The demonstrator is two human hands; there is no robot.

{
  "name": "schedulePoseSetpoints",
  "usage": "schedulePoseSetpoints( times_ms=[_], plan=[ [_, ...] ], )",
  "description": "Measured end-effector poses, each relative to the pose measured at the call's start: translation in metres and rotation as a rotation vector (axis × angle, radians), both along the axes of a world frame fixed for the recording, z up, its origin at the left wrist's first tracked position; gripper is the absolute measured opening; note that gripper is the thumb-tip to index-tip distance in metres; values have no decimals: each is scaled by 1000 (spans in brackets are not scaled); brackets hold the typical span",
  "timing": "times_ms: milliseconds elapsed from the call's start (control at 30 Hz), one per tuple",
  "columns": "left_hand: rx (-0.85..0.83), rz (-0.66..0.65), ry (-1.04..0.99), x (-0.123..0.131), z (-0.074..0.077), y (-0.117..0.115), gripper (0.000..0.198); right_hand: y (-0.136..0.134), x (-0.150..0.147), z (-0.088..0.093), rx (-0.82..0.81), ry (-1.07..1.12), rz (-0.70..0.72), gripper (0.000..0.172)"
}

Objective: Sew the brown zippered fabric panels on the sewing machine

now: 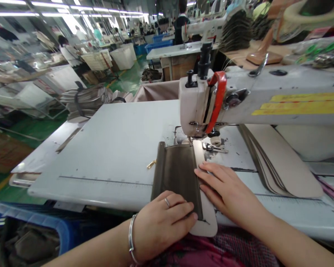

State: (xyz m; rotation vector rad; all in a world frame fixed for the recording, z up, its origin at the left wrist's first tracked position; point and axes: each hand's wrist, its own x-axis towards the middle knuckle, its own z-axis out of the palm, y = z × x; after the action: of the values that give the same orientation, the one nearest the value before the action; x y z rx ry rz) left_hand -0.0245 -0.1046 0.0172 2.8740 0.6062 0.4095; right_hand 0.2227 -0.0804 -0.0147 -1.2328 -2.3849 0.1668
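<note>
Under the needle of a white sewing machine [195,100] lies a dark olive fabric panel [179,167] on a pale, round-cornered backing piece [208,228]. My left hand [167,218], with a ring and a bangle, rests across the near part of the panel, fingers stretched out. My right hand [225,185] lies flat along its right edge, fingertips on the pale border. The panel's far end meets the presser foot. A small gold zipper pull [151,164] sticks out at the panel's left side.
Several pale, round-cornered pieces [297,170] lie stacked under the machine arm. A blue crate [64,233] with dark fabric stands at the lower left. Beyond the table [114,141] sits a bundled stack of pieces [85,100]. Other people and sewing stations fill the background.
</note>
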Motion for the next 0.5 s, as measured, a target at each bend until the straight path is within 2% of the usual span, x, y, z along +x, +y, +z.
schedulePoseSetpoints(
  times_ms=[167, 267, 333, 400, 500],
  plan=[
    [-29, -40, 31, -3, 2, 1, 34, 0, -1, 2, -5, -14, 5, 34],
    [-112, -11, -9, -1, 10, 10, 29, 0, -1, 2, -7, -15, 5, 33],
    [-120, 36, -47, 5, 14, 27, 25, -1, 0, 1, -6, -18, 10, 34],
    [-54, 108, -46, 13, 15, 51, 25, -1, 0, 0, -4, -26, 9, 36],
    [81, 225, 29, 25, 8, 88, 28, -2, 0, -1, 9, -43, 3, 36]
  ],
)
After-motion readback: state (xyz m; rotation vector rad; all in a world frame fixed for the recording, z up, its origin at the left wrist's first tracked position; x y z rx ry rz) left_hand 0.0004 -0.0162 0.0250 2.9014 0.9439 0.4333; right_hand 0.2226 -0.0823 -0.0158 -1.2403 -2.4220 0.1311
